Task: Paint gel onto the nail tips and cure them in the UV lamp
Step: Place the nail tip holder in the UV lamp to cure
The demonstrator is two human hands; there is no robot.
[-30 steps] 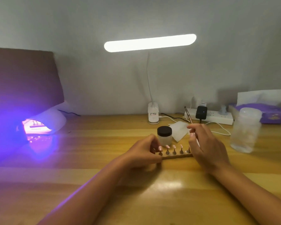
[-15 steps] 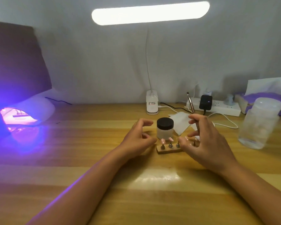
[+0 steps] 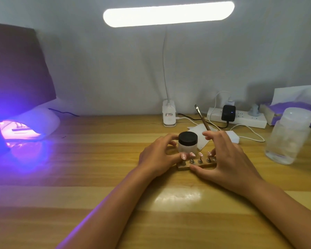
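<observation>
A small wooden holder (image 3: 203, 166) with several pink nail tips (image 3: 200, 154) on metal stands lies mid-table. Just behind it stands a frosted gel jar (image 3: 187, 141) with a black lid. My left hand (image 3: 157, 157) curls round the jar's left side, thumb by the leftmost tip. My right hand (image 3: 228, 159) holds a thin brush (image 3: 202, 119) that sticks up and back between its fingers, while its thumb lies on the holder's front edge and its fingers reach over the right end. The white UV lamp (image 3: 36, 121) glows purple at far left, with another holder inside.
A clip desk lamp (image 3: 169, 115) stands behind the jar, its light bar overhead. A white power strip (image 3: 244, 121) with plugs and cables, a frosted plastic bottle (image 3: 289, 137), a purple tissue box (image 3: 294, 106) and white wipes (image 3: 200, 136) lie to the right. A dark board (image 3: 16, 69) leans behind the UV lamp.
My left hand let go of the holder's left end, rose and closed round the gel jar. My right hand, still with the brush, came down over the holder's right end. The view came closer.
</observation>
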